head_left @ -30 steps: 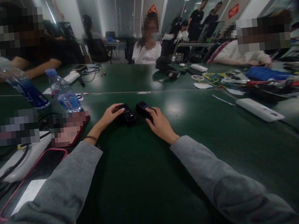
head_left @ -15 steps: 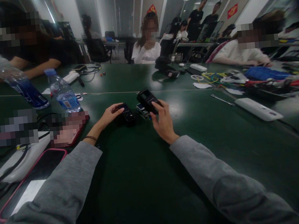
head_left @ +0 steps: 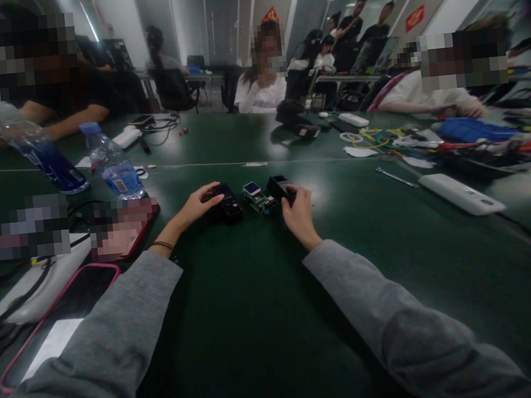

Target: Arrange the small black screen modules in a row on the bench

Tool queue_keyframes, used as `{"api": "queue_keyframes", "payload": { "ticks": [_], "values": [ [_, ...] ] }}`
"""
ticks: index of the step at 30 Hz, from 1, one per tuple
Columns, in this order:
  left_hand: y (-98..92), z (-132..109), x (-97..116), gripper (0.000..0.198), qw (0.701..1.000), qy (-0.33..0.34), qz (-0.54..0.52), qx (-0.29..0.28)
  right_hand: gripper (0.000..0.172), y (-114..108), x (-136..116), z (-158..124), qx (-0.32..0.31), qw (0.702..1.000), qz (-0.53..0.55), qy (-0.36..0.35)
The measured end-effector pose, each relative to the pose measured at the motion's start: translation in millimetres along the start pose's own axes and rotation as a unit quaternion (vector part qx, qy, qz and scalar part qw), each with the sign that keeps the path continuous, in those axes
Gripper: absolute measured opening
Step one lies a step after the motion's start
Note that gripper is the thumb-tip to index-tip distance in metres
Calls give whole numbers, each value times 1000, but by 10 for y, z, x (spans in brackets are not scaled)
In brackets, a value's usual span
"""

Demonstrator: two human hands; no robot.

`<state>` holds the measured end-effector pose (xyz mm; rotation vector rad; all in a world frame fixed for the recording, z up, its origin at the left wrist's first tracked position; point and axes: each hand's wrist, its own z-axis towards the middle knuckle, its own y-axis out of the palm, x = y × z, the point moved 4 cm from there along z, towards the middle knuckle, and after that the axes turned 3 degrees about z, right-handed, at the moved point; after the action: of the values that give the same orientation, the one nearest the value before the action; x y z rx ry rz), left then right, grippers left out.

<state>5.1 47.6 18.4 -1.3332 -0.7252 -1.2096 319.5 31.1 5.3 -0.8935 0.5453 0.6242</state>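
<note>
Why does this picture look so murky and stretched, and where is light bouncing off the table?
Head view: dim overall, with pale glare on the green table beside the right hand; head view: wide-angle-like stretching, the blue-labelled bottle leaning outward; head view: the blue item looks smeared; head view: the circuit board is too soft for reading markings.

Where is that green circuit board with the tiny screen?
In the head view, the green circuit board lies mid-picture on the dark green table, between the black rectangular device to its left and the black boxy cover to its right.
</note>
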Motion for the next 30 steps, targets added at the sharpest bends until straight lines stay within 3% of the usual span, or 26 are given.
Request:
{"api": "queue_keyframes", "payload": {
  "ticks": [3,5,10,17,30],
  "values": [
    [-7,17,-67,67,1000,-12,11,26,37,-65,-158,-50,37,997,-48,-43],
    [-14,31,-125,67,998,-26,14,48,38,-103,-324,-105,35,992,-53,-108],
    [-16,46,-181,62,997,-32,20,72,34,-77,-632,-244,-96,965,-39,-240],
    [19,5,-24,54,998,1,33,51,31,-43,-690,-299,-173,946,-35,-273],
    [21,-5,-75,74,993,23,117,12,43,-52,-744,-336,-244,925,13,-292]
  ]
}}
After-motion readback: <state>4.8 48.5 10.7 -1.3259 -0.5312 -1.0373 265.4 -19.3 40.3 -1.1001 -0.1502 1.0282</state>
